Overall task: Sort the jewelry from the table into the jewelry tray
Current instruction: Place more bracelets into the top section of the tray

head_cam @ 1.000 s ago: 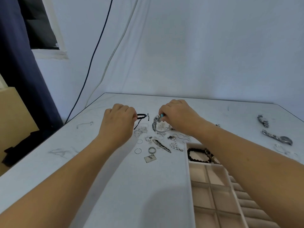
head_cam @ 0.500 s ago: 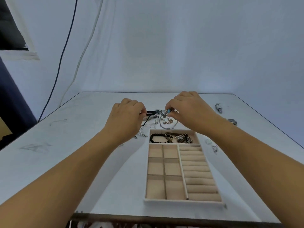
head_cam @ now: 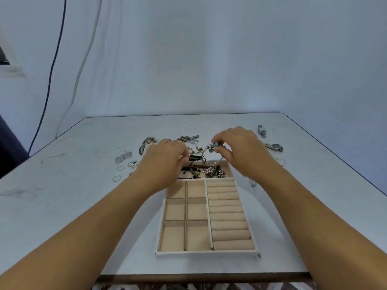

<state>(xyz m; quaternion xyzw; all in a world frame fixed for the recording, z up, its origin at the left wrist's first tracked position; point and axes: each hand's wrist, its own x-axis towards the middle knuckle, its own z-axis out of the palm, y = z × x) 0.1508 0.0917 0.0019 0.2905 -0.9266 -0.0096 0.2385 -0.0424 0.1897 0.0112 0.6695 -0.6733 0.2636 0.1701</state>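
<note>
The beige jewelry tray (head_cam: 207, 253) lies in the middle of the white table, with small square cells on its left and ring rolls on its right. Its far wide compartment holds beaded bracelets and chains (head_cam: 211, 171). My left hand (head_cam: 165, 162) hovers over that compartment's left end, pinching a black cord bracelet (head_cam: 193, 158). My right hand (head_cam: 238, 149) pinches a silver bangle with a turquoise bead (head_cam: 211, 152) above the compartment's far edge.
Loose pieces lie beyond and left of the tray: leaf-shaped earrings (head_cam: 124, 156), thin rings (head_cam: 116, 178) and silver chains (head_cam: 188, 138). Two watches (head_cam: 261, 131) (head_cam: 274, 146) rest at the far right. Small earrings (head_cam: 252, 183) sit right of the tray. The table's front edge (head_cam: 201, 276) is close.
The view has swung from the loose pile to the tray. Both hands have carried the black cord bracelet and the silver bangle toward me, over the tray's far compartment.
</note>
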